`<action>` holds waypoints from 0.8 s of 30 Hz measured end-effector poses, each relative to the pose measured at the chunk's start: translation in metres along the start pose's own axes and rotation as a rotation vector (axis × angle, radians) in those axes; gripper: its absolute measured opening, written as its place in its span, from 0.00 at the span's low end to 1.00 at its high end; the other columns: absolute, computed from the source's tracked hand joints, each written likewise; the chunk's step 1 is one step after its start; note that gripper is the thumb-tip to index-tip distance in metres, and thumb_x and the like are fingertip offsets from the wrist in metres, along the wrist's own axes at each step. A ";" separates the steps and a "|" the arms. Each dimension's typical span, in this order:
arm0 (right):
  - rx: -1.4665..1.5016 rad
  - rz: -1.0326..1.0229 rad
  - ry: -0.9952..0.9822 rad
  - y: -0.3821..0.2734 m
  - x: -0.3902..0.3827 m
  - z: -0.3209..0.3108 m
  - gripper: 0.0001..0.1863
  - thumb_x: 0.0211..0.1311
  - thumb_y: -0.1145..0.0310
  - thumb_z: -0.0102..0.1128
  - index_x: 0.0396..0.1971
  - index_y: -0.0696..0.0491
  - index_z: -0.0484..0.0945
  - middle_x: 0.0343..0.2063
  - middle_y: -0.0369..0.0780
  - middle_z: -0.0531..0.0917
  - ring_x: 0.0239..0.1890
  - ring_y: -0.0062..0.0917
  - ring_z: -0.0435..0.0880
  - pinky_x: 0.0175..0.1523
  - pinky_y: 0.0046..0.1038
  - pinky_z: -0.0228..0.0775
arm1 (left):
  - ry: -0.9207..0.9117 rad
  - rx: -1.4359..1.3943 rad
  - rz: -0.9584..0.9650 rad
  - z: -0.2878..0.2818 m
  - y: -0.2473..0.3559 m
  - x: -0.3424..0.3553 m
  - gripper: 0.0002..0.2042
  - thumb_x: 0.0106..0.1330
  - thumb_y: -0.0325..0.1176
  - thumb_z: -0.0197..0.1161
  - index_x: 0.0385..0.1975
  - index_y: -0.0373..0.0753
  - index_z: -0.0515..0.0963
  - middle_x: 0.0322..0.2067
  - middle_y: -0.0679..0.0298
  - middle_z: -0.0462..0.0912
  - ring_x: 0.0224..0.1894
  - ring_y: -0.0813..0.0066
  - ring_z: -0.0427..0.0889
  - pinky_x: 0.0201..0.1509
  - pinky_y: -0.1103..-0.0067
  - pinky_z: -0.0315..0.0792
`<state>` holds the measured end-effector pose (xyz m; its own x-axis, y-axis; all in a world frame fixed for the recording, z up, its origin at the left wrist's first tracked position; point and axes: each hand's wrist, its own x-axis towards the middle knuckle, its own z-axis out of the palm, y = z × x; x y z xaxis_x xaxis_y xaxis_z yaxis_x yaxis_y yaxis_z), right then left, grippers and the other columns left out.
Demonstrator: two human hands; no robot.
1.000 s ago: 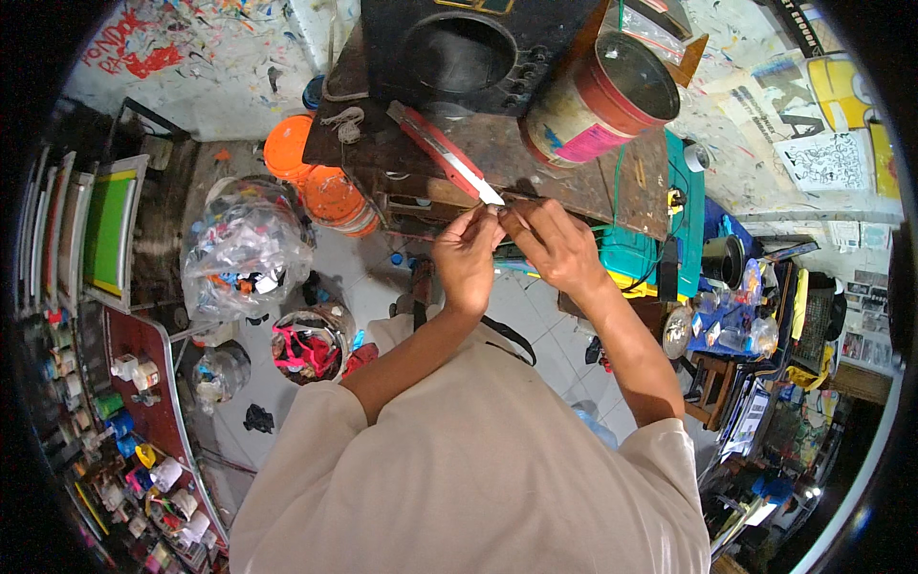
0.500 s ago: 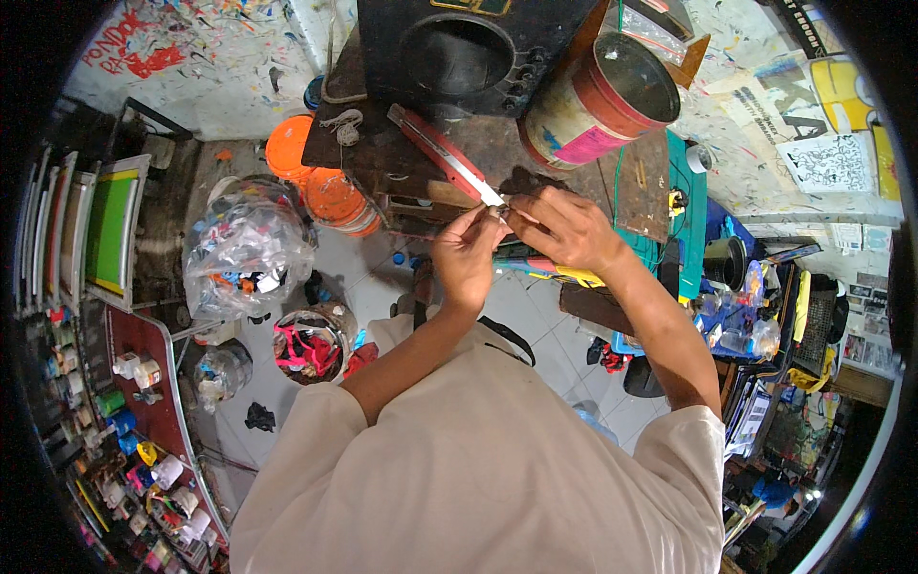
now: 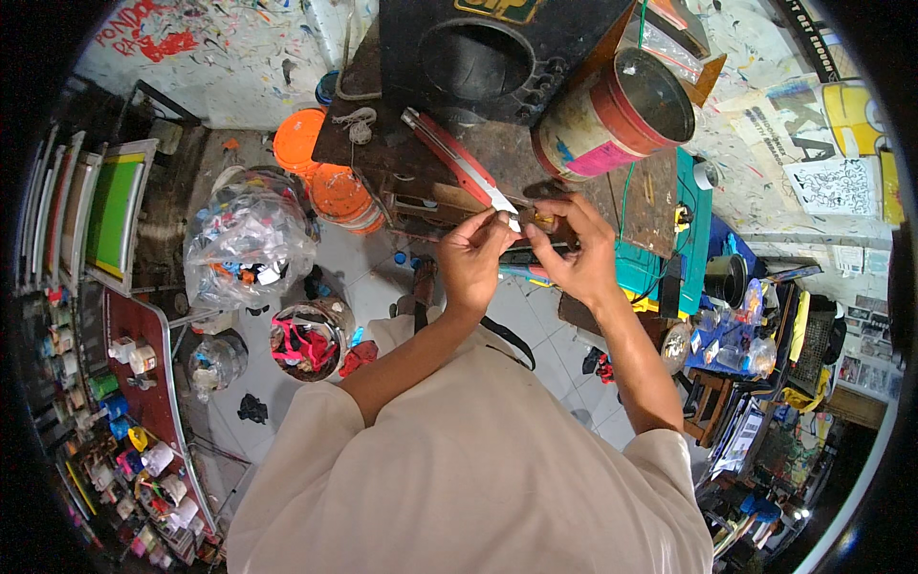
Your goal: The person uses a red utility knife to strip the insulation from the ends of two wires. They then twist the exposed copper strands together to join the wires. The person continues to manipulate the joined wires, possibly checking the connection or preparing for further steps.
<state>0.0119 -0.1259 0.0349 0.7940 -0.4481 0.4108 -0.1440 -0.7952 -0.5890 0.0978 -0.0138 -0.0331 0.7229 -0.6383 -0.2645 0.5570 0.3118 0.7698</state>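
We have the red-and-white utility knife point(image 3: 457, 158) over the near side of the bench point(image 3: 658, 206), its pale lower end pinched in our left hand's point(image 3: 471, 270) grip. Our right hand point(image 3: 585, 251) curls just beside it; we cannot tell whether that grip holds anything. We judge the handwork under way, unfinished; how much remains doesn't show.
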 end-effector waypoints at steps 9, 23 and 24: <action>0.225 0.422 -0.132 -0.021 0.001 -0.005 0.09 0.57 0.71 0.66 0.35 0.59 0.84 0.28 0.41 0.86 0.28 0.20 0.82 0.34 0.24 0.72 | 0.010 0.003 -0.013 0.001 -0.002 0.000 0.14 0.69 0.33 0.61 0.45 0.27 0.77 0.32 0.60 0.83 0.36 0.73 0.85 0.48 0.73 0.81; 0.292 0.410 -0.181 -0.009 0.003 -0.001 0.09 0.58 0.71 0.67 0.37 0.57 0.85 0.31 0.41 0.86 0.32 0.23 0.84 0.38 0.26 0.74 | -0.014 -0.061 0.015 0.004 0.002 -0.002 0.14 0.70 0.33 0.60 0.45 0.27 0.77 0.35 0.58 0.84 0.38 0.72 0.84 0.50 0.75 0.79; 0.223 0.343 -0.187 -0.011 0.004 -0.002 0.09 0.57 0.71 0.67 0.36 0.57 0.85 0.31 0.41 0.86 0.32 0.26 0.84 0.38 0.27 0.75 | -0.016 -0.067 0.015 0.004 0.002 -0.003 0.14 0.70 0.33 0.60 0.45 0.27 0.77 0.35 0.58 0.84 0.38 0.73 0.84 0.50 0.75 0.79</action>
<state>0.0149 -0.1198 0.0445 0.8185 -0.5728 0.0450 -0.3028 -0.4966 -0.8135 0.0954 -0.0142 -0.0283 0.7252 -0.6442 -0.2431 0.5722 0.3676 0.7331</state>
